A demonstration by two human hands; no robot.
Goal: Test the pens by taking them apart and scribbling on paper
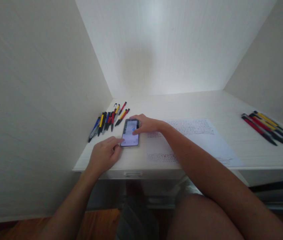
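Note:
A smartphone [129,137] with a lit screen lies on the white desk, left of centre. My right hand [145,124] reaches over its right side. The fingers curl at the phone's top edge and the thumb lies over the screen, so the hand is closed on the phone. From the lower left, my left hand [105,154] stretches its index finger onto the bottom left of the screen. Its other fingers are loosely bent, and nothing is held in them. Under my right forearm is a paper sheet [193,143] covered in handwriting, partly hidden by the arm.
Several red, yellow, blue and black pens [101,124] lie along the left wall. Another group of pens [266,128] rests by the right wall. The white desk [181,103] is enclosed by panels at the back and sides. A drawer handle [133,174] shows below its front edge.

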